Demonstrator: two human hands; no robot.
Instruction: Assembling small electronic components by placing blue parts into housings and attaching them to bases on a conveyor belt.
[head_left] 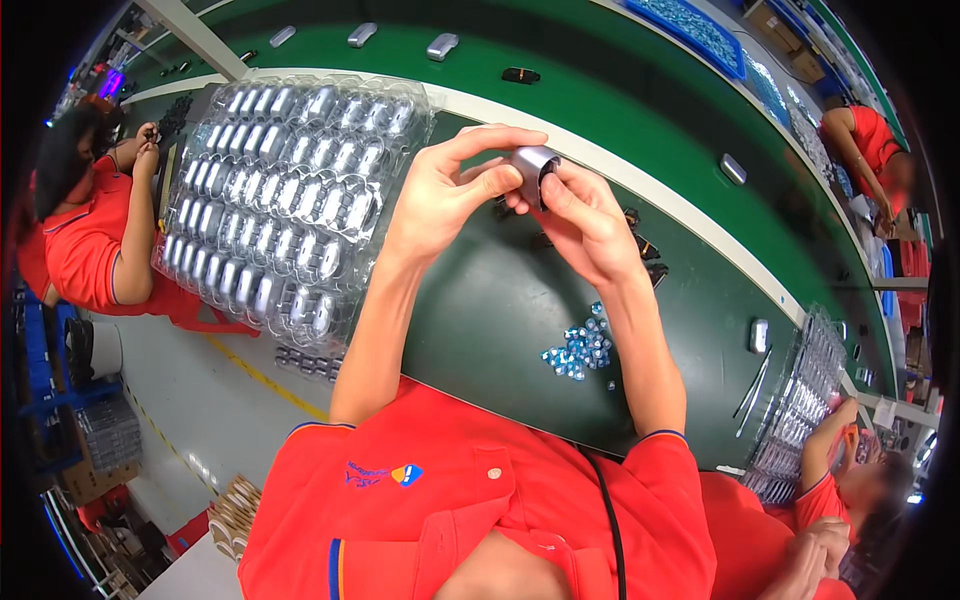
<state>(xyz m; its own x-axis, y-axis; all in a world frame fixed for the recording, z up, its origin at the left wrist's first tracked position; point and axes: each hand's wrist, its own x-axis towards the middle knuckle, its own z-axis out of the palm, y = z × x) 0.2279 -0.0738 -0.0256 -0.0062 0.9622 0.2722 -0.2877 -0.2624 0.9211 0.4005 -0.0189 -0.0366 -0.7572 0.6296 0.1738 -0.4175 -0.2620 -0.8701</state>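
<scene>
Pinching: one silver casing [533, 160], held up between both hands over the far part of the bench [470, 330].
Left hand [450, 185]: grasping the casing, index finger along its far side, thumb on its near-left side.
Right hand [592, 215]: also grasping, thumb by the hollow dark rim; other fingers mostly hidden, can't tell if any reach inside.
Casing pose: tilted, hollow side toward the right hand; interior detail too small to read.
Grip advice: I'd let the left hand steady the shell and the right thumb do the fine work; light, even pressure, else the glossy skin may slip or mark.
Rim advice: keep the hollow side turned to the eyes, fingertips off the edge, check seating all round.
Dark parts [648, 250]: just right of the right hand, partly covered by it.
Blue-and-clear bits [582, 352]: loose pile, nearer, left of the right forearm; best kept clear of the sleeve.
Tweezers [752, 393]: bench right, well apart from both hands.
Clear trays [418, 103]: left, loaded with silver casings.
</scene>
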